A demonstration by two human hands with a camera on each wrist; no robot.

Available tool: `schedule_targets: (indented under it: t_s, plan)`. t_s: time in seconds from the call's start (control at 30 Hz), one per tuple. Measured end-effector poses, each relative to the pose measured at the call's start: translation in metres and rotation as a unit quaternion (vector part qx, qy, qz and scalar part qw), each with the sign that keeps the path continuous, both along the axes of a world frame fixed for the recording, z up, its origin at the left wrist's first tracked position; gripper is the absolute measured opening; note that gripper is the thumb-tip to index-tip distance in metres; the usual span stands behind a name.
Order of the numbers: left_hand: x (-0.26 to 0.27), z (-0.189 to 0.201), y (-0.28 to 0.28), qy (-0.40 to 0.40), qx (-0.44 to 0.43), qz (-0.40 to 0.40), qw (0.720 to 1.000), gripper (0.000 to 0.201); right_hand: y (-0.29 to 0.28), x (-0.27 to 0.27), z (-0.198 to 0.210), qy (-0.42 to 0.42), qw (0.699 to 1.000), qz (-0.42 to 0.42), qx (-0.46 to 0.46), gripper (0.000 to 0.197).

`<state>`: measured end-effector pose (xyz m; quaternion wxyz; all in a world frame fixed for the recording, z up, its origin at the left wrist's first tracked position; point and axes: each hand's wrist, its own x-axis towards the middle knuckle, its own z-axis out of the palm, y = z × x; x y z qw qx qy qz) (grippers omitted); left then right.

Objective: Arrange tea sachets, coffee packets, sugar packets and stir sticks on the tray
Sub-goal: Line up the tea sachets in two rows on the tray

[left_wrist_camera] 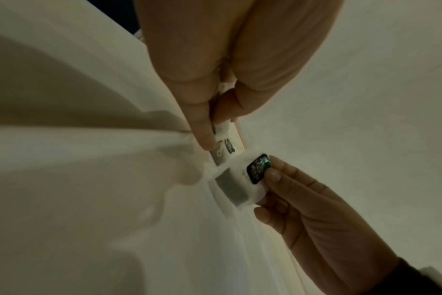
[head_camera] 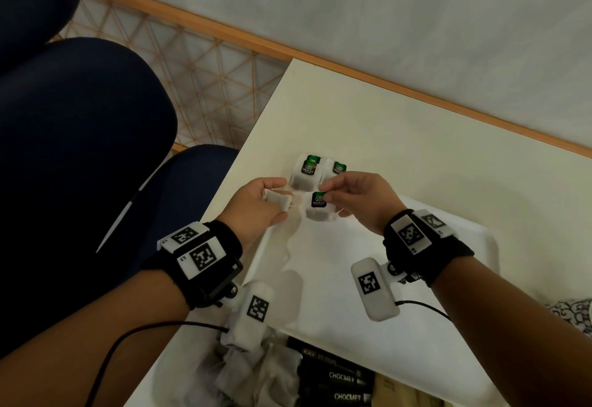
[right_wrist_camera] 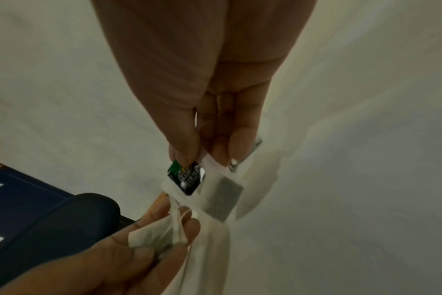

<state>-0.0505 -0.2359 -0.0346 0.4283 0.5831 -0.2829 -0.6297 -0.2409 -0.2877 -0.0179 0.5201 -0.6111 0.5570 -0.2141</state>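
Note:
My right hand (head_camera: 323, 193) pinches the green tag (right_wrist_camera: 187, 177) of a white tea sachet (head_camera: 320, 211) just above the far left corner of the white tray (head_camera: 480, 240). My left hand (head_camera: 282, 197) grips a second tea sachet (head_camera: 277, 198) close beside it, its tag hidden. The left wrist view shows that sachet (left_wrist_camera: 221, 127) between thumb and fingers, and the right hand's sachet (left_wrist_camera: 237, 185) below it. Two more green-tagged tea sachets (head_camera: 306, 173) lie side by side just beyond the hands.
A white bin (head_camera: 179, 371) at the near edge holds loose tea sachets (head_camera: 243, 371) and black coffee packets (head_camera: 339, 384). The cream table (head_camera: 416, 137) stretches behind the tray. A dark blue chair (head_camera: 80, 118) stands to the left over a patterned floor.

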Motion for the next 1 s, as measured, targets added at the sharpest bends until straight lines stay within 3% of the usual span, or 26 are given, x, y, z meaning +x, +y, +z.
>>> schedule_targets:
  t_s: [0.3,0.47,0.67,0.73,0.87,1.0]
  plan:
    - [-0.003,0.001,0.000,0.023,-0.004,-0.019,1.000,0.028,-0.027,-0.010,-0.014,0.060,0.990,-0.118,-0.040,0.013]
    - [-0.005,0.001,0.000,0.030,0.009,-0.012,0.999,0.029,-0.035,-0.014,-0.021,0.087,0.986,-0.130,-0.054,0.004]
    - [-0.009,0.004,0.003,0.041,0.011,-0.036,0.998,0.035,-0.030,-0.015,-0.019,0.133,0.974,-0.134,-0.127,0.014]
    - [-0.010,0.004,0.003,0.041,0.012,-0.033,0.999,0.033,-0.021,-0.008,-0.011,0.101,0.981,-0.107,-0.129,0.013]
    - [-0.013,0.006,0.003,0.041,-0.001,-0.032,0.999,0.029,0.006,0.011,0.004,0.069,0.994,0.065,-0.054,0.023]
    - [-0.013,0.009,0.004,0.039,-0.012,-0.036,0.998,0.018,0.017,0.017,0.005,0.085,0.990,0.079,-0.084,0.037]
